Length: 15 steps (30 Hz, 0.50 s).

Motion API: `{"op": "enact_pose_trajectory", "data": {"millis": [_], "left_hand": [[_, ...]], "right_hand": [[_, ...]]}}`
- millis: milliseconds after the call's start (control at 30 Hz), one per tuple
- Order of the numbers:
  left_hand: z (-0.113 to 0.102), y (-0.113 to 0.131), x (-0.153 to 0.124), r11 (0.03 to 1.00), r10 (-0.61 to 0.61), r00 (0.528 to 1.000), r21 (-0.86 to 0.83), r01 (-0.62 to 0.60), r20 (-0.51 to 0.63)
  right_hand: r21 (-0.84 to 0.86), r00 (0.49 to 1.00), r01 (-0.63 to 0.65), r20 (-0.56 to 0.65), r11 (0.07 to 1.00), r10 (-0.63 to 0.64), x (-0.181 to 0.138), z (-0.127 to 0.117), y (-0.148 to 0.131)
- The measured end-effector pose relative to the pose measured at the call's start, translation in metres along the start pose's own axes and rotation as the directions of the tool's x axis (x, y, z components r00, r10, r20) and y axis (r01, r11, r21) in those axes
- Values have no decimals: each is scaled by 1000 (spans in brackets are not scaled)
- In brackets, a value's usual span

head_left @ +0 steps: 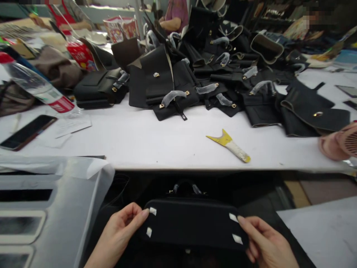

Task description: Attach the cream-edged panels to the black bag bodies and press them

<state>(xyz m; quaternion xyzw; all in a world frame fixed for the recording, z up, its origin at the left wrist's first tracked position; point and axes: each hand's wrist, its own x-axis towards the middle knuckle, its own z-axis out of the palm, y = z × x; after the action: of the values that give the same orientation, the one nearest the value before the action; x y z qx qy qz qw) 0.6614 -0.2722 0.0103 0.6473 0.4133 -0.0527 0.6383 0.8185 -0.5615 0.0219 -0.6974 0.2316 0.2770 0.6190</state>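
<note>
- The black handbag (192, 225) is on the near side of the tabletop (145, 145), below its edge.
- The left hand (121, 230) pinches one end; the right hand (266, 238) grips the other.
- The step looks like fixing or checking the white tabs (237, 239) (four little ones, near the corners).
- Next calls for a steady hold and, maybe, a thumb press.

This looks like a bag-making workshop: many black bags (200, 59), some with raw-edged flaps and plastic-wrapped handles (174, 98), lie heaped across a long white counter (139, 141), with people (176, 16) beyond it.
</note>
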Motion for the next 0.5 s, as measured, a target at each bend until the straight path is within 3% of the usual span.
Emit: {"op": "enact_pose_trajectory", "data": {"millis": [300, 500], "left_hand": [[-2, -5, 5, 1000, -2, 1000, 11, 2, 14], [-2, 2, 2, 998, 33, 999, 52, -34, 6]], "right_hand": [[35, 999, -1, -35, 999, 2, -2, 5, 0], [-51, 998, 40, -39, 998, -42, 3, -5, 7]]}}
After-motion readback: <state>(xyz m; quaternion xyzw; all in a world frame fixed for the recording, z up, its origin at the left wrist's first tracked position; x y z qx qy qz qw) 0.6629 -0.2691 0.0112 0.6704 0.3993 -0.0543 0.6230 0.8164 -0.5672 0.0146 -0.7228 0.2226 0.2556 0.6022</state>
